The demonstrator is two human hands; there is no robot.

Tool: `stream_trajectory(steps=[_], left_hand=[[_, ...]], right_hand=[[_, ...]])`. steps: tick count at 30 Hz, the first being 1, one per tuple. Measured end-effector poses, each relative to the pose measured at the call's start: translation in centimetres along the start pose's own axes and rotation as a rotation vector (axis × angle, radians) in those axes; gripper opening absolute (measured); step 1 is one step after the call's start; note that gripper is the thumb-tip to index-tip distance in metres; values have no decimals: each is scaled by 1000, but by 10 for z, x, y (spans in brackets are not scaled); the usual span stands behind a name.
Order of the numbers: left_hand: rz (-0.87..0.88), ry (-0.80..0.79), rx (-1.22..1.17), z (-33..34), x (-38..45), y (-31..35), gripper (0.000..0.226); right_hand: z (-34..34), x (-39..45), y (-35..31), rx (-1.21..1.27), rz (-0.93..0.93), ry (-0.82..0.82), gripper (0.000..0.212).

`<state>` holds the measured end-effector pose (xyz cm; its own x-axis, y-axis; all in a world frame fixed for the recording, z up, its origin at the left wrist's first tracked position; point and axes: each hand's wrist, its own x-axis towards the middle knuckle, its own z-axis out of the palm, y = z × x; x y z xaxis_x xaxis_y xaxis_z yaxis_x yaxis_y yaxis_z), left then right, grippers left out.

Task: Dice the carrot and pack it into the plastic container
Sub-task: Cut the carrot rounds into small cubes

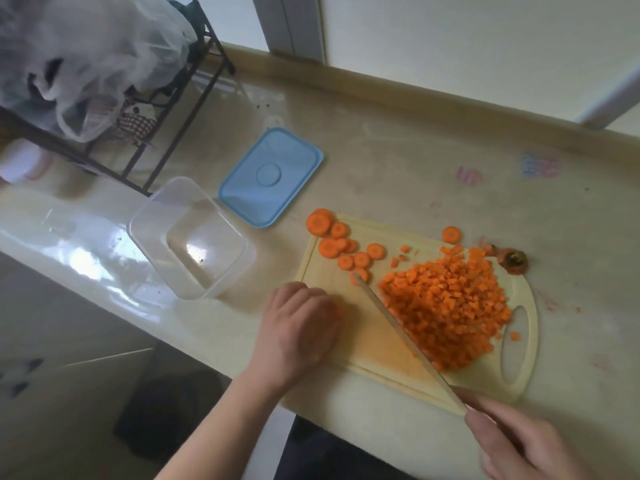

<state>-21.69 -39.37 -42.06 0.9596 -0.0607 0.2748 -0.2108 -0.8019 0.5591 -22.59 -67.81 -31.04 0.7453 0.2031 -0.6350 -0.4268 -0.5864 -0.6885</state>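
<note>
Well, most of the carrot sits as a diced heap (446, 313) at the cutting board's (356, 344) right end, round slices (341, 242) waiting at its far-left corner. Right hand (526, 445) grips the knife (408, 344); left hand (299, 327) is curled on the board. The plastic container (192, 237), left on the table, holds nothing yet.

Your beige countertop (398, 161) is carrying a pale cutting board (349, 334), a clear plastic container (221, 285), its blue lid (298, 168), a black wire rack (194, 109) and a carrot stub (514, 261).
</note>
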Motion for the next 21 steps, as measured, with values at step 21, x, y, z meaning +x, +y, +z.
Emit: stream_trajectory(steps=[21], left_hand=[[136,-10,-80,29,-30,6,21]], right_hand=[[21,7,-3,-142,-67,-90,33]])
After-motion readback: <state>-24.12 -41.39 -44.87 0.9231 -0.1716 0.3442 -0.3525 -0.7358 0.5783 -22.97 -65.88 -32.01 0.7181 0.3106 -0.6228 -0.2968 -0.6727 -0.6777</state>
